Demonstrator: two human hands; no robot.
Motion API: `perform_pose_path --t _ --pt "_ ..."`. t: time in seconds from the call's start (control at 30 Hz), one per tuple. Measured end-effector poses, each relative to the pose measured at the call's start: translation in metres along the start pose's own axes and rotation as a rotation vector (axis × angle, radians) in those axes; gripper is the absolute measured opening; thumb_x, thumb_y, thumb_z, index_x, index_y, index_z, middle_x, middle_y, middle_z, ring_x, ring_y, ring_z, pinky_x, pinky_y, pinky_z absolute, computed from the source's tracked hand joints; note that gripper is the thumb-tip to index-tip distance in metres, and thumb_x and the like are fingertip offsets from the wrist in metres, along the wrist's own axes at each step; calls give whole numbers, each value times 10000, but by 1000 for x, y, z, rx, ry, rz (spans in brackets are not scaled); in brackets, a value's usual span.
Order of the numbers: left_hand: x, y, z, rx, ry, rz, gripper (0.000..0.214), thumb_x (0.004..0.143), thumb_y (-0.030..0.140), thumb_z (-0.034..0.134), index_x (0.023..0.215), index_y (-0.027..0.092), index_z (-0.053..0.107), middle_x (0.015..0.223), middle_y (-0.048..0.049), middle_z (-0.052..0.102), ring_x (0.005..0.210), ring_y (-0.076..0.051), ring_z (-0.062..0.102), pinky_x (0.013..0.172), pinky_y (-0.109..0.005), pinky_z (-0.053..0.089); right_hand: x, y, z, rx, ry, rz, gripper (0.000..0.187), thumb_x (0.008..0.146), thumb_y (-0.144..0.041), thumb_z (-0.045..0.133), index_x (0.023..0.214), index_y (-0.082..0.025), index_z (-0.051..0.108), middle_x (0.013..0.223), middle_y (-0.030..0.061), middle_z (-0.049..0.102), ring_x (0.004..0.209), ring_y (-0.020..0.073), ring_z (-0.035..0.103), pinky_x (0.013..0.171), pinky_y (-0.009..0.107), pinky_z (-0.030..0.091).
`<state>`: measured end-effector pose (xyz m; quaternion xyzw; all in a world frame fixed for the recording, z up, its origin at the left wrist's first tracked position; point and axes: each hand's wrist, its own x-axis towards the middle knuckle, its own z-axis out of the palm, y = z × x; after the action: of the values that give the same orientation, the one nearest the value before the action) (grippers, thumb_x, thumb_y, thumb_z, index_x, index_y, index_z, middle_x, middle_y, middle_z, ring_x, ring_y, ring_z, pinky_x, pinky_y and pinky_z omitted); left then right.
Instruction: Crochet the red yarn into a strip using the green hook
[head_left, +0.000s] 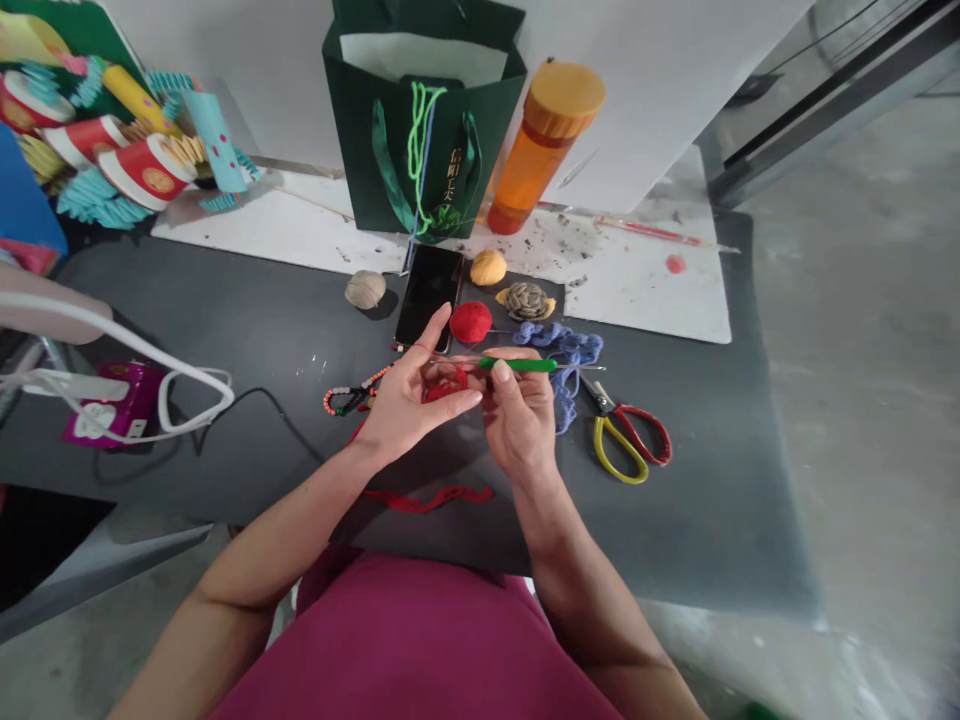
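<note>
Beaded cord point(356, 390): on the dark mat, just left of the left hand.
Left hand point(416, 395): fingers extended, holding the red crochet piece point(446, 385).
Red yarn ball point(471, 322): just above the hands.
Right hand point(517, 415): clenched on a green crochet hook point(517, 365).
Blue crochet piece point(562, 370): just right of the right hand.
Scissors point(622, 435): red-and-yellow handled, beside the blue crochet piece.

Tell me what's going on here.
A person is working red yarn with both bare hands over a dark grey mat. The right hand grips a green-handled crochet hook, and the left hand holds the yarn. A wavy red strip lies below them. Blue yarn and red-and-yellow-handled scissors lie to the right.
</note>
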<state>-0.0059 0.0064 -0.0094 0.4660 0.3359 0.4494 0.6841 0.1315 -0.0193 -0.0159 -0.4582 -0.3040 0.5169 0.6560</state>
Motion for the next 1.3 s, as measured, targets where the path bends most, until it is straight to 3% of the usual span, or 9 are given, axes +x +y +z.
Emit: perform_pose_path --t 0.1,0.2,0.4,0.53,0.67,0.87,1.03,1.3 --pt "1 -1 0 5 4 72 629 861 408 866 1457 337 679 1349 -73 774 1159 -223 732 1050 -381 588 1 -1 -2 14 26 -18 327 793 -567 869 913 -310 706 792 -36 708 635 131 596 643 301 526" --pt "1 -1 1 50 37 115 418 937 449 786 1332 313 764 1532 -77 675 1268 -244 691 1108 -407 562 2 -3 -2 -35 44 -47 292 829 -548 836 926 -310 697 825 -25 703 641 130 566 652 307 518" --pt "4 0 2 48 15 56 559 893 389 831 1433 303 712 1254 -78 780 889 -181 706 806 -335 637 2 -3 -1 -41 36 -57 294 858 -546 806 966 -310 666 768 -38 649 606 132 522 604 309 491" --pt "8 -3 -2 -41 -11 -45 616 807 315 910 1398 335 738 1004 -8 782 912 -159 707 912 -323 608 4 -2 -1 21 72 -19 316 821 -517 847 960 -307 657 755 -45 664 596 119 522 603 290 485" --pt "12 -16 -7 -109 -2 -96 691 758 280 940 1410 353 723 815 47 693 805 -110 664 871 -273 592 6 3 -2 4 70 44 336 819 -545 832 961 -296 656 754 -39 685 580 118 494 597 293 481" --pt "9 -23 -14 -40 62 -39 860 771 253 929 1547 383 585 924 39 765 857 -111 690 917 -257 604 7 14 -4 31 31 131 296 846 -544 806 969 -297 698 762 -32 699 642 130 567 601 286 473" --pt "3 -14 -15 14 75 15 702 865 368 868 1522 367 619 973 7 789 904 -142 731 935 -283 621 7 13 -4 86 -8 192 268 846 -515 833 960 -296 727 757 -42 697 615 113 550 578 272 464" --pt "-1 -7 -11 103 158 -21 636 855 362 882 1457 375 678 785 23 680 747 -157 669 808 -330 639 1 11 -2 -23 -8 69 237 879 -527 833 962 -313 777 804 -23 728 643 134 612 591 296 539"
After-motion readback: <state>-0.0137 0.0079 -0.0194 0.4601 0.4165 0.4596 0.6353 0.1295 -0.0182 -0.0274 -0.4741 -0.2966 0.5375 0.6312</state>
